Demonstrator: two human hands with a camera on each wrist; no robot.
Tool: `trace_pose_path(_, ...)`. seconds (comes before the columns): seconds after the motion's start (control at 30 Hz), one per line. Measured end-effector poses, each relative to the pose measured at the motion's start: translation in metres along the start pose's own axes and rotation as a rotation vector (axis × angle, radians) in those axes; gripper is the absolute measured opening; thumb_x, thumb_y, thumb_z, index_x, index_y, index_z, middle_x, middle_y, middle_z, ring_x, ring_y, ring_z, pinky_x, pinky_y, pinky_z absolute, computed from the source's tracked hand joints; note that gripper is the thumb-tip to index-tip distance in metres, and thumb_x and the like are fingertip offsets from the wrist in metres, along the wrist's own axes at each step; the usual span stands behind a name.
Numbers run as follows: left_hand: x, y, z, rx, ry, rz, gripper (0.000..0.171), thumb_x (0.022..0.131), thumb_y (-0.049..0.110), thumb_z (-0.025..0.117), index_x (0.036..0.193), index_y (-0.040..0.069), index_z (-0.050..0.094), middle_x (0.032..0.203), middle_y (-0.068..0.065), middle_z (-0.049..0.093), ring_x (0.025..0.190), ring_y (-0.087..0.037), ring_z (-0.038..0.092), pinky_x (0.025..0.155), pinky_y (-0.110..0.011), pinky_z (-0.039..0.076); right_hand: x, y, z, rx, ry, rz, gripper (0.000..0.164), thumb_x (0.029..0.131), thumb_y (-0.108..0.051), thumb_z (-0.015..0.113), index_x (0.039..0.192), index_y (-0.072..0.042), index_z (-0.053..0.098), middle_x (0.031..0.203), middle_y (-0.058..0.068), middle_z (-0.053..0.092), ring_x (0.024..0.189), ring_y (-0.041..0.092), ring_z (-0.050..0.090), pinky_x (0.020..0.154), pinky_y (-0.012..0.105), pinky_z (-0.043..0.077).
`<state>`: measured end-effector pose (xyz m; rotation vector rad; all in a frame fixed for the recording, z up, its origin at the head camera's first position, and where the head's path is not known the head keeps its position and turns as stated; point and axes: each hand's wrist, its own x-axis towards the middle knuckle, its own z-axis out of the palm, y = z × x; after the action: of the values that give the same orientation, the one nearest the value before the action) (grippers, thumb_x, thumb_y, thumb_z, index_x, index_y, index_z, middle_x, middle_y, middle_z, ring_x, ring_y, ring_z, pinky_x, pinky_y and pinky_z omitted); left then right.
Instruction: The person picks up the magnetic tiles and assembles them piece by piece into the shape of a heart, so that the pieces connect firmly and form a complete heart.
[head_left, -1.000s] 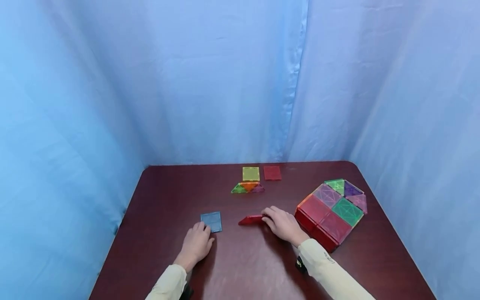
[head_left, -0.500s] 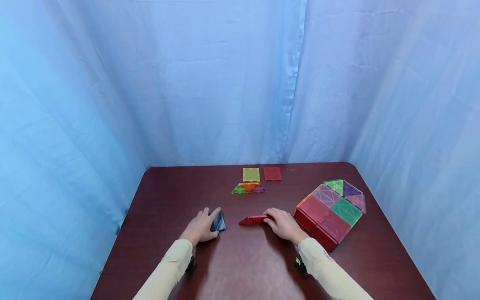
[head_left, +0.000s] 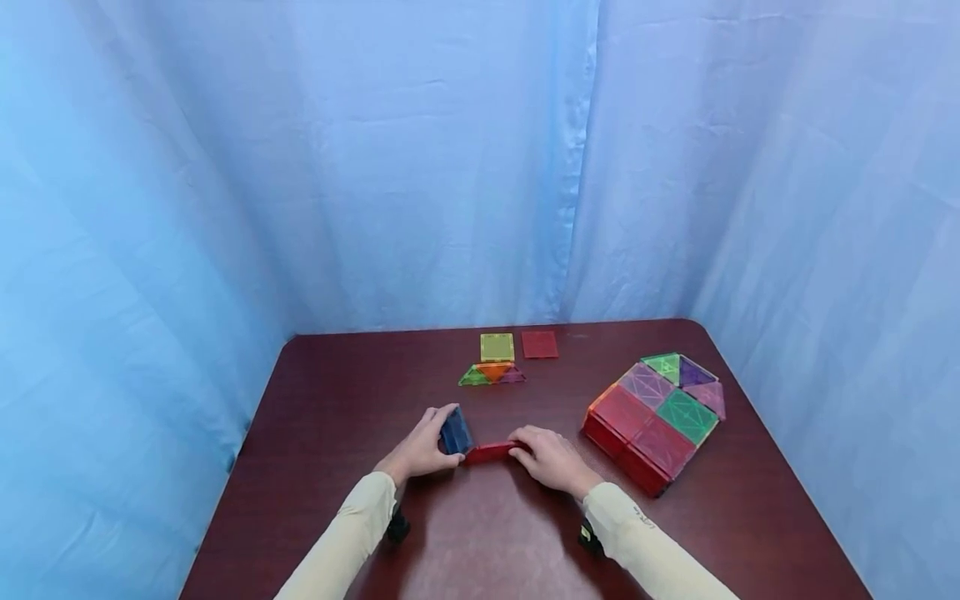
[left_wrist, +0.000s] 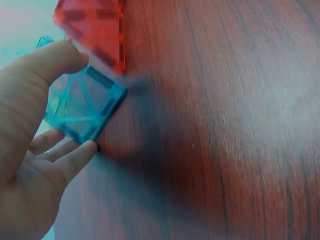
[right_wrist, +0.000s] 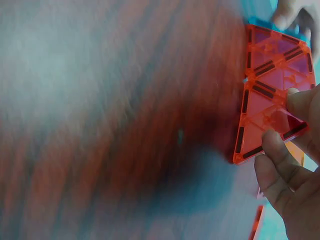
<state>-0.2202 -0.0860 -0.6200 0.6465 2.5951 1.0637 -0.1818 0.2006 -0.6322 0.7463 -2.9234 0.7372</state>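
My left hand [head_left: 422, 450] grips a blue square magnetic tile [head_left: 456, 431] between thumb and fingers, standing it tilted up off the table. In the left wrist view, the thumb lies across one side of the blue tile [left_wrist: 75, 102] and fingertips touch its opposite edge. My right hand [head_left: 551, 457] pinches the right end of a strip of joined red triangular magnetic tiles [head_left: 491, 452], held on edge. The strip's triangles [right_wrist: 267, 95] show in the right wrist view, with blue right along the far end. The left end of the red strip meets the blue tile's lower corner.
A box-like block of red, purple and green tiles [head_left: 648, 425] stands at the right, with green, purple and pink triangles [head_left: 699, 375] behind it. Farther back lie a yellow square [head_left: 497, 347], a red square [head_left: 540, 344] and a row of small triangles [head_left: 492, 374].
My left hand has picked up the blue tile from flat on the table, tilted it up and carried it right to the red strip. The right hand has shifted slightly left with the strip.
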Motion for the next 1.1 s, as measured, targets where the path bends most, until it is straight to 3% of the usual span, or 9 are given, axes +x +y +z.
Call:
trace_pose_path(0.13,0.004,0.005,0.002,-0.021,-0.055,-0.007,0.094,0.084,0.036,0.082,0.159,0.014,0.032,0.143,-0.014,0.046,0.120,-0.028,0.053,0.102,-0.047,0.050,-0.001,-0.006,0.003,-0.002,-0.011,0.018,0.013,0.097,-0.032,0.070,0.108,-0.025,0.070,0.098,-0.011,0.068,0.084,0.005,0.062,0.079,0.034,0.057)
trace_pose_path(0.37,0.004,0.006,0.007,-0.039,-0.068,-0.023,0.101,0.081,0.049,0.083,0.160,0.017,0.029,0.152,-0.014,0.043,0.128,-0.031,0.050,0.108,-0.053,0.047,-0.002,-0.011,0.002,0.002,0.000,0.020,0.010,0.096,-0.031,0.071,0.104,-0.025,0.071,0.095,-0.012,0.067,0.082,0.004,0.061,0.077,0.033,0.056)
trace_pose_path(0.53,0.003,0.005,0.008,-0.083,-0.042,0.006,0.101,0.082,0.040,0.085,0.161,0.013,0.027,0.155,-0.016,0.041,0.133,-0.033,0.048,0.111,-0.054,0.043,-0.003,-0.017,0.004,-0.002,0.001,-0.006,0.010,0.095,-0.031,0.072,0.103,-0.025,0.072,0.093,-0.013,0.068,0.079,0.003,0.061,0.074,0.032,0.056)
trace_pose_path(0.7,0.003,0.003,0.005,-0.113,-0.017,0.000,0.098,0.083,0.033,0.085,0.161,0.015,0.029,0.155,-0.016,0.042,0.134,-0.033,0.048,0.112,-0.054,0.042,0.002,-0.020,0.002,-0.002,-0.039,0.037,0.030,0.095,-0.051,0.066,0.110,-0.026,0.071,0.095,-0.013,0.067,0.077,0.002,0.058,0.072,0.030,0.054)
trace_pose_path(0.83,0.003,0.001,0.003,-0.126,-0.033,0.008,0.100,0.082,0.033,0.086,0.161,0.015,0.027,0.154,-0.016,0.042,0.132,-0.033,0.049,0.111,-0.054,0.043,0.019,-0.016,-0.007,0.008,0.004,0.118,0.041,0.095,-0.061,0.059,0.115,-0.027,0.070,0.100,-0.012,0.067,0.082,0.004,0.060,0.077,0.033,0.055)
trace_pose_path(1.0,0.002,0.000,0.005,-0.115,-0.056,0.015,0.102,0.081,0.032,0.087,0.161,0.013,0.027,0.155,-0.016,0.041,0.135,-0.033,0.048,0.112,-0.053,0.042,0.060,-0.001,-0.020,-0.067,0.135,0.116,0.026,0.098,-0.043,0.064,0.111,-0.021,0.071,0.104,-0.004,0.067,0.091,0.015,0.064,0.081,0.040,0.057)
trace_pose_path(1.1,0.001,-0.001,0.007,-0.118,-0.059,0.023,0.101,0.081,0.030,0.088,0.161,0.012,0.028,0.156,-0.016,0.041,0.136,-0.033,0.047,0.113,-0.053,0.041,0.085,0.007,-0.027,-0.127,0.163,0.117,0.030,0.097,-0.033,0.067,0.118,-0.013,0.069,0.110,0.005,0.067,0.098,0.025,0.062,0.085,0.045,0.056)
